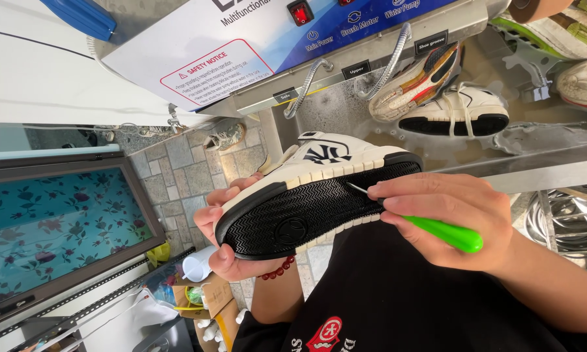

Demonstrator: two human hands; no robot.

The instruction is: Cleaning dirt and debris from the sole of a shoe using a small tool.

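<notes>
Head view looks down past a black shirt at a steel wash basin set under a white and blue machine panel. Inside the basin lie wet shoes: a cream sneaker with a black sole, a cream running shoe with an orange and black sole leaning against it, and, at the right edge, a green and white shoe and part of a pale shoe. Two flexible metal hoses hang from the panel over the basin. Held above the basin's near rim is a cream sneaker, turned on its side so that its black zigzag-tread sole faces the camera. At the heel end the left hand is wrapped around this sneaker, fingers curled over the upper and thumb pressed under the sole's edge; a red bead bracelet sits at that wrist. Toward the toe end the right hand is clenched around a green-handled pick, its fingers lying against the sole's edge. The thin metal tip of the pick touches the tread near the toe, just beside the fingertips. Below left, a cardboard box on the paved floor holds small bottles.
</notes>
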